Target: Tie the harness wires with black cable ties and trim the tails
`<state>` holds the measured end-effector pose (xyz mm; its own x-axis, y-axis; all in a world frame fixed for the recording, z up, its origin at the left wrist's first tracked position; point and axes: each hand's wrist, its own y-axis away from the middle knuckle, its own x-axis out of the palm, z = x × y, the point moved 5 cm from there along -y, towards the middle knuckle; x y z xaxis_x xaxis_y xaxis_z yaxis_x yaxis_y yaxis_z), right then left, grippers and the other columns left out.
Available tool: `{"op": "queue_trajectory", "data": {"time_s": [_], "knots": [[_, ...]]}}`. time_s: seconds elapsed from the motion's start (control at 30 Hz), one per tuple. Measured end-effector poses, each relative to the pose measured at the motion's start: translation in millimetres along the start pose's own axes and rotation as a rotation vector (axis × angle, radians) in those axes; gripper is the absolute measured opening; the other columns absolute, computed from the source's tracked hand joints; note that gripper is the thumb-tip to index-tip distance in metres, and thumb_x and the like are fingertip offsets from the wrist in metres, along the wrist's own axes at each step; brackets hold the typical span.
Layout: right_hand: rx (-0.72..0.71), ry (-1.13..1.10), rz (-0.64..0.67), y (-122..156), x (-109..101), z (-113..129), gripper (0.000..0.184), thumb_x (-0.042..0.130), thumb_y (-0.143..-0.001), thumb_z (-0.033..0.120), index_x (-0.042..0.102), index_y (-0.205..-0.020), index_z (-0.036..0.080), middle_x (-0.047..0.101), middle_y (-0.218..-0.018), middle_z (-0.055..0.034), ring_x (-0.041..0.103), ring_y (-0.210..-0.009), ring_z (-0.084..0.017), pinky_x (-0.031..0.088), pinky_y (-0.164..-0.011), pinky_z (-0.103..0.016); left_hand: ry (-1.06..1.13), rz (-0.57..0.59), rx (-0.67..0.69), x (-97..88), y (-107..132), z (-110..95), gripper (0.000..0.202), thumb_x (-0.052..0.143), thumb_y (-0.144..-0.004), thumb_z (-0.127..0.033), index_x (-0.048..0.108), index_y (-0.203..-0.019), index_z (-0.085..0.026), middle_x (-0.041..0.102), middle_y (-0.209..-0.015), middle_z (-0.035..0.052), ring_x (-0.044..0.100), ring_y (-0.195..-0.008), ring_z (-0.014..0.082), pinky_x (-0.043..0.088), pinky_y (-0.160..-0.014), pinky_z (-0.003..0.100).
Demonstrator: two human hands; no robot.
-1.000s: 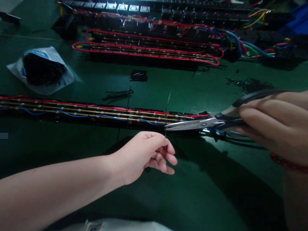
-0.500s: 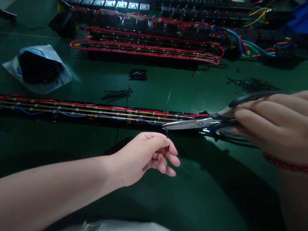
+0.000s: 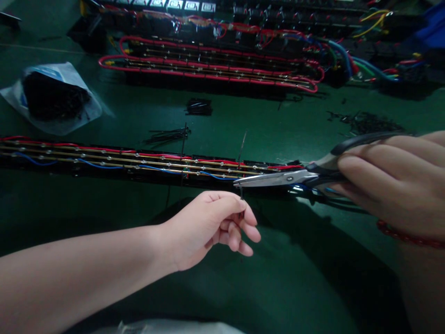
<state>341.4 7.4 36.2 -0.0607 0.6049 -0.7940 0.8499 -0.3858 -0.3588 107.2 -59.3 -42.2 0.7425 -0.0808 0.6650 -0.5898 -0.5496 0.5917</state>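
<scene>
Between thumb and forefinger, my left hand pinches the end of a black cable tie at the near edge of a long wired strip. My right hand is wrapped round the black handles of a pair of scissors. The scissors' blades point left, nearly closed, and their tips are at the cable tie just above my left fingers. Red and blue wires run along the strip beside brass-coloured rods. Two thin black tails stick up from the strip's far side.
A clear plastic bag full of black ties lies at the left. Loose cable ties and a small bundle lie behind the strip, black offcuts at the right. Farther back are red-wired strips on the green table.
Almost nothing differs. The view has shifted very slightly; both hands and the scissors keep their places at the cable tie.
</scene>
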Motion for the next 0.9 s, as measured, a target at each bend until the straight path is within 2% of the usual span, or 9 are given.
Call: {"op": "queue_trajectory", "data": {"time_s": [0.07, 0.2, 0.3, 0.5, 0.67, 0.8, 0.9], "knots": [[0.021, -0.001, -0.014, 2.8, -0.1, -3.1, 0.045, 0.04, -0.109, 0.054, 0.054, -0.076, 0.028, 0.056, -0.068, 0.0016, 0.048, -0.068, -0.017, 0.031, -0.057, -0.032, 0.006, -0.001, -0.003, 0.0, 0.6, 0.5, 0.038, 0.049, -0.103, -0.015, 0.072, -0.073, -0.013, 0.076, -0.069, 0.0023, 0.066, -0.051, 0.005, 0.056, -0.055, 0.011], [0.034, -0.037, 0.047, 7.2, -0.3, -6.3, 0.042, 0.047, -0.106, 0.054, 0.056, -0.073, 0.028, 0.055, -0.066, 0.0019, 0.046, -0.067, -0.016, 0.029, -0.056, -0.032, 0.02, -0.004, -0.008, 1.6, 2.0, 0.1, 0.038, 0.049, -0.103, -0.014, 0.072, -0.073, -0.013, 0.076, -0.069, 0.0024, 0.064, -0.049, 0.0041, 0.056, -0.055, 0.011], [0.029, -0.036, 0.02, 4.3, -4.6, -2.8, 0.043, 0.048, -0.106, 0.051, 0.053, -0.072, 0.027, 0.049, -0.063, 0.0016, 0.042, -0.064, -0.017, 0.027, -0.054, -0.032, 0.03, -0.005, -0.01, 1.6, 2.3, -0.4, 0.037, 0.05, -0.104, -0.015, 0.072, -0.074, -0.013, 0.076, -0.07, 0.0026, 0.063, -0.049, 0.0038, 0.057, -0.055, 0.011], [0.024, 0.006, 0.024, -4.2, -3.4, 5.4, 0.041, 0.046, -0.108, 0.045, 0.051, -0.072, 0.026, 0.049, -0.062, 0.0007, 0.043, -0.065, -0.018, 0.03, -0.054, -0.032, 0.012, -0.051, 0.006, -2.4, 3.0, -0.8, 0.033, 0.054, -0.105, -0.02, 0.072, -0.077, -0.014, 0.076, -0.073, 0.0009, 0.061, -0.049, 0.0029, 0.064, -0.065, 0.017], [0.012, -0.002, 0.038, -0.9, -1.8, 4.1, 0.035, 0.048, -0.106, 0.04, 0.048, -0.074, 0.026, 0.054, -0.064, 0.0009, 0.047, -0.066, -0.019, 0.032, -0.054, -0.031, -0.034, -0.119, 0.005, -0.5, 6.7, -1.4, 0.037, 0.049, -0.104, -0.015, 0.07, -0.073, -0.013, 0.074, -0.067, 0.001, 0.061, -0.046, 0.0033, 0.06, -0.058, 0.014], [0.024, 0.019, 0.014, 3.4, 0.0, -1.4, 0.035, 0.05, -0.106, 0.043, 0.042, -0.075, 0.027, 0.049, -0.064, 0.0009, 0.043, -0.064, -0.02, 0.03, -0.054, -0.032, -0.04, -0.117, -0.077, -3.8, 15.2, 12.2, 0.037, 0.05, -0.104, -0.017, 0.069, -0.073, -0.013, 0.075, -0.068, 0.0018, 0.061, -0.045, 0.0045, 0.061, -0.058, 0.017], [0.067, -0.032, -0.001, 7.1, 5.8, -7.1, 0.033, 0.051, -0.105, 0.045, 0.042, -0.079, 0.027, 0.051, -0.069, 0.0004, 0.044, -0.066, -0.02, 0.03, -0.058, -0.033, -0.092, -0.185, -0.16, -21.6, 33.0, 25.2, 0.031, 0.057, -0.102, -0.021, 0.073, -0.076, -0.012, 0.075, -0.069, 0.0027, 0.062, -0.045, 0.0053, 0.056, -0.053, 0.015]]}}
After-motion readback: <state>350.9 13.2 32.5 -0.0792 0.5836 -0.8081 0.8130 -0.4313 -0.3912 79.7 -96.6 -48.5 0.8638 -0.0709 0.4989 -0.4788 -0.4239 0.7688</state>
